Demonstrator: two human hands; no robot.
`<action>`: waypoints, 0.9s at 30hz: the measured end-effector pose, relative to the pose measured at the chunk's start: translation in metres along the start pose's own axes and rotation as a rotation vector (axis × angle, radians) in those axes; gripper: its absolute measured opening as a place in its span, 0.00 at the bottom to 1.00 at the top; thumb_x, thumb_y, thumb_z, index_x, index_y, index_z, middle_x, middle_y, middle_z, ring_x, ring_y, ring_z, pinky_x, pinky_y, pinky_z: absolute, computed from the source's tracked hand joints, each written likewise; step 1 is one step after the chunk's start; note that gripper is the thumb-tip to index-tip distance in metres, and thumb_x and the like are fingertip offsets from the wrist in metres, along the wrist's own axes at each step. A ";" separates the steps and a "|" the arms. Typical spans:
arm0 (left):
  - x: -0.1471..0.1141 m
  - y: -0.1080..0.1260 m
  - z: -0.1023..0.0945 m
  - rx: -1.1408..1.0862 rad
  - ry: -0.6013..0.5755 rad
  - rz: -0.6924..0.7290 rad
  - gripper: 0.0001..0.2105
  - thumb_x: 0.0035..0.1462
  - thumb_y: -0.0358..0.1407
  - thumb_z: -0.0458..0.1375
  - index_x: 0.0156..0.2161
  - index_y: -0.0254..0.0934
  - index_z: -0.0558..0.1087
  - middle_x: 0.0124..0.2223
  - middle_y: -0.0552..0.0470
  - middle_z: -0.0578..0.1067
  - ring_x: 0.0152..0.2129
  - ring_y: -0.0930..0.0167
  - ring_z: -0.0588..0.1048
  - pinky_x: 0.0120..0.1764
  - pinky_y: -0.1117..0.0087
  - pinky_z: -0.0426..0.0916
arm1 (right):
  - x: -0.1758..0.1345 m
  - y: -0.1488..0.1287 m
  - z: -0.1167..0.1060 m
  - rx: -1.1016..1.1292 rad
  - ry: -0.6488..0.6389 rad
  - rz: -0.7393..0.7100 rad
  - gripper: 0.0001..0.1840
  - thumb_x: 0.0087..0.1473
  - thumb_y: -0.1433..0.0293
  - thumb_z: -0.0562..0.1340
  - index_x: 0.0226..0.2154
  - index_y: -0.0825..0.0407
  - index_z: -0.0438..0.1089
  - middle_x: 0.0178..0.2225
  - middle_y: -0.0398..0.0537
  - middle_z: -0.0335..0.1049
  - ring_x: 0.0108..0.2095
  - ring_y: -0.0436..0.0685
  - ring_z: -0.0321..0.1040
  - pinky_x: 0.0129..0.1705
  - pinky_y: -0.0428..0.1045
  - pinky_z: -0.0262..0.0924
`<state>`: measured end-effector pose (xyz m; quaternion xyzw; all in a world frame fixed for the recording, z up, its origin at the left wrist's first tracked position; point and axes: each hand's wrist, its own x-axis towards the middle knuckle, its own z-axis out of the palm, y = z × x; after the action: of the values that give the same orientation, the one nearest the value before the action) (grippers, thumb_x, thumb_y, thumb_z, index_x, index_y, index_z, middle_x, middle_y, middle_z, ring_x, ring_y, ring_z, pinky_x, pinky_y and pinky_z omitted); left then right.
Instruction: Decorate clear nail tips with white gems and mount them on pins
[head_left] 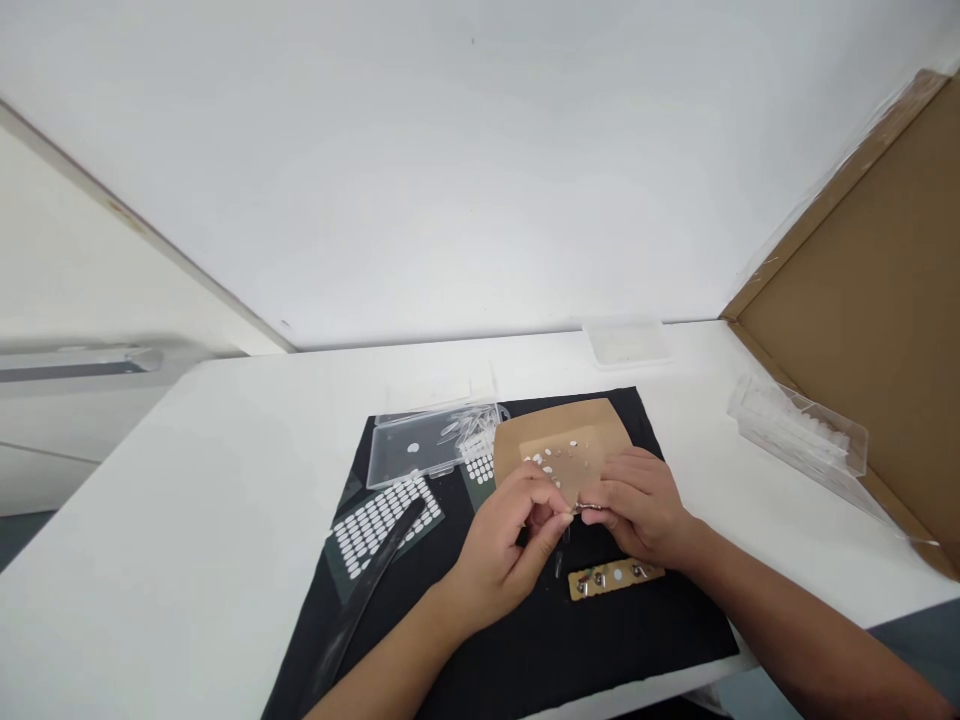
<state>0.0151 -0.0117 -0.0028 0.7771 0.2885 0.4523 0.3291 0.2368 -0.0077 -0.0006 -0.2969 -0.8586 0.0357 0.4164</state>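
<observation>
Over the black cloth, my left hand is closed in a pinch, thumb against forefinger. What it pinches is too small to name. My right hand meets it from the right and grips a small shiny metal piece, mostly covered by the fingers. The fingertips of both hands almost touch at this piece. Behind them lies a brown paper sheet with several small white bits on it. Below my right hand rests a tan strip with several metal clip-like parts and a white dot.
An open clear plastic box holds several clear nail-tip-like pieces. Nearer are a sheet of white oval stickers and a black curved band. Another clear box stands right, by a cardboard panel. A translucent lid lies against the wall.
</observation>
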 end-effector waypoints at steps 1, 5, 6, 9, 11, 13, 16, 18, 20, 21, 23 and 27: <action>-0.001 -0.001 0.000 0.012 -0.003 0.011 0.03 0.70 0.30 0.57 0.42 0.39 0.71 0.33 0.54 0.69 0.26 0.74 0.68 0.30 0.75 0.65 | 0.000 0.000 0.000 0.005 -0.006 0.001 0.19 0.76 0.62 0.54 0.36 0.51 0.73 0.24 0.42 0.68 0.25 0.51 0.61 0.33 0.50 0.52; -0.003 -0.004 0.001 0.059 -0.010 0.038 0.03 0.70 0.29 0.57 0.42 0.39 0.70 0.32 0.55 0.68 0.26 0.74 0.68 0.30 0.74 0.64 | -0.002 0.000 0.002 0.016 -0.006 0.012 0.18 0.76 0.62 0.55 0.35 0.51 0.72 0.25 0.42 0.69 0.25 0.51 0.61 0.33 0.50 0.51; -0.003 -0.005 0.001 0.072 -0.011 0.045 0.03 0.70 0.29 0.57 0.42 0.39 0.70 0.32 0.55 0.68 0.26 0.73 0.68 0.30 0.74 0.64 | -0.003 0.001 0.002 0.016 -0.003 0.012 0.18 0.76 0.62 0.55 0.35 0.51 0.72 0.25 0.42 0.69 0.25 0.51 0.61 0.33 0.50 0.51; -0.003 -0.006 0.000 0.107 -0.008 0.074 0.03 0.70 0.29 0.57 0.42 0.40 0.69 0.32 0.56 0.68 0.26 0.74 0.67 0.30 0.74 0.64 | -0.005 0.002 0.005 0.021 0.002 0.005 0.17 0.75 0.62 0.56 0.36 0.51 0.72 0.25 0.42 0.70 0.26 0.51 0.62 0.33 0.50 0.52; -0.002 -0.006 0.000 0.128 -0.009 0.087 0.03 0.70 0.29 0.57 0.42 0.40 0.69 0.32 0.56 0.69 0.26 0.74 0.67 0.31 0.74 0.64 | -0.005 0.002 0.006 0.026 -0.004 0.002 0.16 0.75 0.62 0.56 0.36 0.51 0.72 0.26 0.42 0.70 0.26 0.52 0.62 0.34 0.50 0.52; -0.001 -0.005 -0.001 0.143 -0.012 0.095 0.04 0.70 0.29 0.57 0.42 0.39 0.69 0.33 0.55 0.69 0.27 0.73 0.68 0.31 0.74 0.64 | -0.006 0.003 0.006 0.027 -0.008 0.001 0.16 0.75 0.62 0.57 0.37 0.52 0.72 0.26 0.42 0.69 0.26 0.51 0.61 0.34 0.50 0.52; 0.000 -0.005 -0.001 0.164 -0.015 0.105 0.03 0.70 0.29 0.57 0.42 0.39 0.69 0.33 0.54 0.70 0.28 0.72 0.68 0.31 0.73 0.65 | -0.006 0.003 0.007 0.025 -0.007 -0.002 0.16 0.75 0.62 0.57 0.36 0.52 0.72 0.25 0.41 0.68 0.26 0.51 0.60 0.33 0.50 0.52; -0.001 -0.004 -0.001 0.177 -0.009 0.116 0.03 0.70 0.29 0.57 0.42 0.39 0.69 0.33 0.54 0.70 0.29 0.72 0.69 0.31 0.73 0.66 | -0.006 0.003 0.007 0.022 -0.005 -0.005 0.17 0.75 0.62 0.57 0.36 0.52 0.72 0.25 0.41 0.68 0.26 0.51 0.60 0.33 0.50 0.52; -0.001 -0.004 -0.001 0.183 0.002 0.121 0.03 0.69 0.29 0.58 0.42 0.39 0.70 0.33 0.54 0.71 0.29 0.72 0.70 0.31 0.74 0.66 | -0.006 0.003 0.008 0.018 -0.002 -0.011 0.16 0.75 0.62 0.57 0.36 0.52 0.72 0.25 0.41 0.68 0.26 0.51 0.60 0.33 0.50 0.51; -0.001 -0.004 -0.001 0.184 0.013 0.123 0.03 0.69 0.28 0.58 0.42 0.39 0.70 0.33 0.53 0.72 0.29 0.72 0.70 0.30 0.74 0.67 | -0.006 0.003 0.008 0.016 0.002 -0.014 0.16 0.74 0.62 0.58 0.36 0.52 0.73 0.25 0.41 0.68 0.26 0.51 0.60 0.33 0.50 0.51; -0.002 -0.004 0.000 0.194 0.038 0.128 0.04 0.68 0.28 0.59 0.42 0.38 0.70 0.34 0.53 0.73 0.30 0.72 0.72 0.30 0.74 0.68 | -0.006 0.003 0.008 0.014 0.002 -0.016 0.16 0.74 0.62 0.59 0.36 0.52 0.73 0.25 0.41 0.68 0.26 0.51 0.60 0.33 0.50 0.52; -0.003 -0.004 0.000 0.211 0.082 0.134 0.04 0.67 0.27 0.61 0.42 0.38 0.72 0.38 0.50 0.75 0.28 0.74 0.72 0.27 0.76 0.69 | -0.004 0.003 0.008 0.015 -0.001 -0.017 0.16 0.74 0.62 0.59 0.36 0.52 0.72 0.25 0.41 0.69 0.26 0.51 0.61 0.33 0.50 0.52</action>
<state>0.0127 -0.0113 -0.0077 0.8058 0.2950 0.4719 0.2022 0.2346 -0.0062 -0.0094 -0.2864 -0.8611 0.0385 0.4184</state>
